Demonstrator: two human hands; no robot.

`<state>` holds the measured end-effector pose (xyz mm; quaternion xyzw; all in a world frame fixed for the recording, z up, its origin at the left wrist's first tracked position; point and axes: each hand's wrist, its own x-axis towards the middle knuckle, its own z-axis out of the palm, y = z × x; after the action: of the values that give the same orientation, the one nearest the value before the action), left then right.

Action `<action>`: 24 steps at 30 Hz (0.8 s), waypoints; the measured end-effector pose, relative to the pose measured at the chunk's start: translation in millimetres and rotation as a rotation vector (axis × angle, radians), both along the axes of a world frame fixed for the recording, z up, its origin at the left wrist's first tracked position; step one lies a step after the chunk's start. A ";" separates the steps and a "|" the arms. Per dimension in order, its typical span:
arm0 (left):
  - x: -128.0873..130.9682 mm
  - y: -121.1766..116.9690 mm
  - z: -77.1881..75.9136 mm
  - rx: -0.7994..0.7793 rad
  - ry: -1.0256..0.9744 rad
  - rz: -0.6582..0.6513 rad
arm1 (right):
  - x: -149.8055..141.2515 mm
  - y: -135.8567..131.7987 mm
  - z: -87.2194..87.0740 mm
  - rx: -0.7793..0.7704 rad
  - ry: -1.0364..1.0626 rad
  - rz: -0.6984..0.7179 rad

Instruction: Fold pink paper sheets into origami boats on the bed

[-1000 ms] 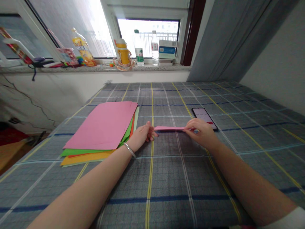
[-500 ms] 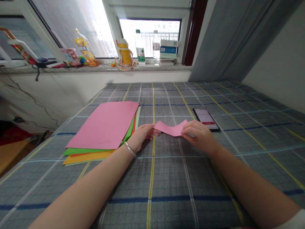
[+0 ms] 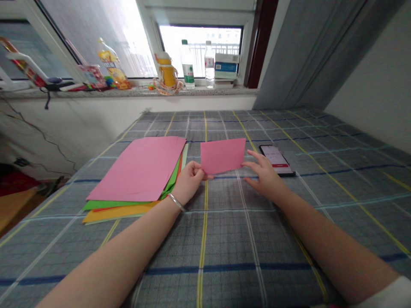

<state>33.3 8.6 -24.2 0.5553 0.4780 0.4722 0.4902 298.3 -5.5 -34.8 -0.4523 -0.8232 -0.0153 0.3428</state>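
A small pink paper sheet [image 3: 223,155] stands tilted up off the checked bedsheet [image 3: 224,239]. My left hand [image 3: 189,182], a silver bangle on its wrist, pinches the sheet's lower left corner. My right hand [image 3: 265,175] is beside the sheet's right edge with fingers spread, its fingertips near or touching the lower right corner. A stack of coloured paper [image 3: 138,175], pink on top with green, orange and yellow beneath, lies just left of my left hand.
A phone [image 3: 276,159] with a lit screen lies right of the sheet, behind my right hand. The windowsill [image 3: 128,91] at the back holds bottles, a yellow jar and boxes. A grey curtain [image 3: 308,55] hangs at the right. The bed's left edge drops to the floor.
The pink sheet, flat and folded on the bed a second ago, has been lifted and opened up to stand tilted. My right hand has loosened its grip and spread its fingers.
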 end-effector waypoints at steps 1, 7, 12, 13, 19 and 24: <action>-1.0 0.7 -2.1 0.057 0.028 -0.005 | 0.6 0.3 -2.2 -0.043 0.007 -0.018; -5.5 -8.6 -2.4 0.357 0.426 -0.106 | 0.7 3.6 -14.4 -0.285 0.323 -0.046; -4.5 -19.0 8.7 0.595 0.808 -0.264 | 3.5 7.5 -16.8 -0.311 0.487 -0.053; -4.4 -19.5 10.1 0.664 0.878 -0.282 | 4.3 7.2 -16.2 -0.309 0.469 -0.054; -4.5 -20.5 14.2 0.894 1.064 -0.415 | 6.4 1.9 -12.7 -0.294 0.210 0.020; -4.3 -18.5 10.1 0.873 1.041 -0.506 | 8.5 1.5 -16.2 -0.315 0.128 0.050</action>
<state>29.1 -9.9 -14.0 0.9468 0.2741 0.1664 0.0268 306.7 -4.0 -51.0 -0.4797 -0.8030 0.1515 0.3195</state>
